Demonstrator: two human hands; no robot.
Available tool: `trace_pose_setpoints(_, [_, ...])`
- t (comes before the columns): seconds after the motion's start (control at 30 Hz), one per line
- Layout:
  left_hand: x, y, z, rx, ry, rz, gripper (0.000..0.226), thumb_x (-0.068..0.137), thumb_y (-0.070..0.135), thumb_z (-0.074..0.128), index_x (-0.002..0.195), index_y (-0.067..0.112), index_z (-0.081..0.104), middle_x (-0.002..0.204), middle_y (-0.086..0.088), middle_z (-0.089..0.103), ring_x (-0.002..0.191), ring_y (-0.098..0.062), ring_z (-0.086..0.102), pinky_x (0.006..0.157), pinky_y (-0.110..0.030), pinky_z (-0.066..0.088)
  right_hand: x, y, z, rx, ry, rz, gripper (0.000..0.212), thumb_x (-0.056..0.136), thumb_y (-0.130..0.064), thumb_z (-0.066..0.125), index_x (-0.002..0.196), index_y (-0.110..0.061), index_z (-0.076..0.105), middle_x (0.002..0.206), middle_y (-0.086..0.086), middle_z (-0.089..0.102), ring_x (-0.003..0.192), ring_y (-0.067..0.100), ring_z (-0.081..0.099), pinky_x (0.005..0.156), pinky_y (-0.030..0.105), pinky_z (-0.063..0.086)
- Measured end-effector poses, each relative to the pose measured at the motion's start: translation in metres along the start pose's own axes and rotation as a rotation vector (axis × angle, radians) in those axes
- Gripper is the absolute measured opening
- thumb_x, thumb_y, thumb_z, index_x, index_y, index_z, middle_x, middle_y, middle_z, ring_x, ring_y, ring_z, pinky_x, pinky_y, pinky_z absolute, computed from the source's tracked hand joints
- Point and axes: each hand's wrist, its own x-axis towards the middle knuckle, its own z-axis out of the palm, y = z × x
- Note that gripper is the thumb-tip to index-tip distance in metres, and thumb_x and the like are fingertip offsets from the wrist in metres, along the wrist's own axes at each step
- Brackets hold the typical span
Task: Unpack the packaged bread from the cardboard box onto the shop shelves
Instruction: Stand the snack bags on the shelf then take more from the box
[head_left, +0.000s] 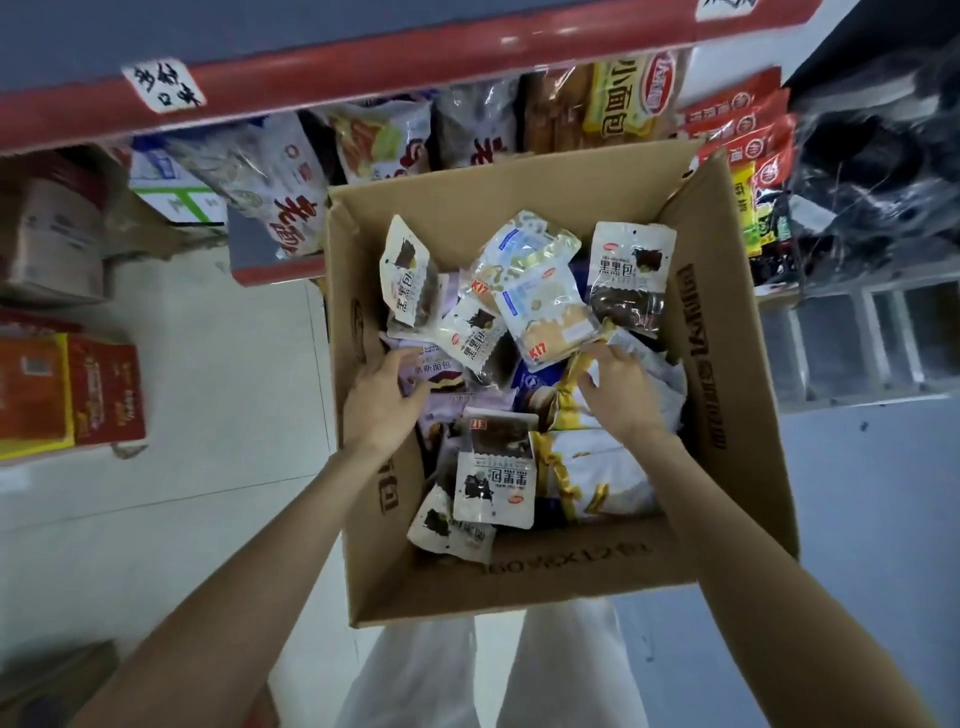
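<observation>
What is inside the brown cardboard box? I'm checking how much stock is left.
The brown cardboard box holds loose white dark-bread packets, pale K17 packets, lilac packets and a large white-and-yellow bag. Anything beneath them is covered.

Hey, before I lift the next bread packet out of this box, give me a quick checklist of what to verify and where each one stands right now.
1. Cardboard box open, flaps out of the way: ok.
2. Bread packets reachable on top of the pile: ok.
3. Left hand holding a packet: cannot tell; it lies on a purple packet near the box's left wall.
4. Right hand holding a packet: not ok; fingers only touch the yellow and white bag.
5. Free space on the shelf: not ok; it looks packed with packets.
</observation>
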Motion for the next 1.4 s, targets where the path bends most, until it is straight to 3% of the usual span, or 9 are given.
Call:
trace_pose_setpoints(0.1, [0.030,0.008,0.018,-0.078,0.008,-0.036,0.036,0.091,0.023,0.057,0.127,0.024,0.053,0.124,0.005,0.061,0.110,-0.013,0.059,0.087,-0.024,0.045,0.050,0.003,0.000,0.020,0.021,-0.054,0.041,0.092,-0.018,0.049,0.132,-0.011,0.047,0.128,0.019,0.049,0.119,0.037,0.043,0.103,0.041,0.034])
trace_pose_setpoints(0.17, [0.049,0.020,0.034,-0.104,0.017,-0.026,0.036,0.092,0.022,0.057,0.127,0.021,0.052,0.125,0.002,0.060,0.110,-0.014,0.058,0.090,-0.031,0.048,0.078,0.002,0.000,0.025,0.039,-0.092,0.044,0.093,-0.021,0.050,0.134,-0.008,0.044,0.128,0.020,0.049,0.118,0.036,0.043,0.103,0.040,0.031])
trace_pose_setpoints(0.43, [0.158,0.087,0.077,-0.130,0.055,0.027,0.045,0.091,0.014,0.058,0.134,0.014,0.046,0.134,-0.007,0.049,0.122,-0.018,0.048,0.101,-0.027,0.037,0.154,-0.003,-0.006,0.235,-0.061,0.050,0.045,0.090,-0.031,0.057,0.124,-0.008,0.041,0.118,0.018,0.057,0.112,0.035,0.052,0.093,0.046,0.044])
trace_pose_setpoints(0.53, [0.184,0.103,0.089,-0.153,0.089,-0.061,0.037,0.090,0.014,0.057,0.126,0.011,0.049,0.128,-0.007,0.053,0.116,-0.021,0.053,0.099,-0.030,0.041,0.162,-0.001,-0.003,0.293,-0.116,0.088,0.048,0.086,-0.034,0.063,0.123,-0.009,0.043,0.113,0.014,0.062,0.109,0.032,0.055,0.092,0.043,0.044])
trace_pose_setpoints(0.67, [0.189,0.109,0.096,-0.118,0.083,-0.094,0.032,0.091,0.025,0.060,0.120,0.015,0.051,0.112,-0.008,0.067,0.099,-0.030,0.064,0.085,-0.042,0.051,0.154,-0.002,0.001,0.294,-0.127,-0.016,0.026,0.090,-0.028,0.058,0.104,-0.007,0.061,0.098,0.013,0.067,0.094,0.031,0.062,0.075,0.027,0.042])
trace_pose_setpoints(0.87, [0.163,0.103,0.074,-0.082,0.246,-0.040,0.035,0.083,0.035,0.070,0.113,0.017,0.062,0.091,0.001,0.072,0.073,-0.007,0.062,0.068,-0.021,0.048,0.116,0.001,-0.011,0.343,0.182,-0.095,0.014,0.084,-0.020,0.067,0.085,-0.007,0.063,0.088,0.014,0.059,0.080,0.029,0.056,0.066,0.025,0.037])
trace_pose_setpoints(1.0, [0.123,0.106,0.036,-0.137,0.329,-0.007,0.046,0.078,0.039,0.074,0.113,0.013,0.062,0.081,0.009,0.066,0.069,-0.003,0.056,0.067,-0.016,0.045,0.058,-0.001,-0.037,0.256,0.323,-0.143,0.022,0.085,-0.017,0.067,0.074,-0.015,0.048,0.067,0.001,0.049,0.060,0.021,0.047,0.048,0.023,0.024])
trace_pose_setpoints(1.23, [0.051,0.140,-0.048,-0.120,0.371,0.085,0.037,0.077,0.035,0.075,0.106,0.017,0.059,0.078,0.017,0.062,0.069,-0.001,0.060,0.063,-0.015,0.047,-0.009,-0.009,-0.127,0.059,0.503,-0.221,0.017,0.073,-0.008,0.078,0.074,-0.009,0.062,0.056,0.009,0.056,0.050,0.031,0.054,0.045,0.015,0.016])
trace_pose_setpoints(1.4, [0.032,0.171,-0.097,-0.119,0.357,0.221,0.023,0.083,0.027,0.071,0.097,0.009,0.069,0.087,-0.003,0.072,0.076,-0.014,0.068,0.070,-0.026,0.054,-0.028,-0.019,-0.213,0.126,0.559,-0.362,0.014,0.085,-0.015,0.068,0.081,-0.008,0.056,0.061,0.011,0.061,0.046,0.029,0.051,0.042,0.028,0.033])
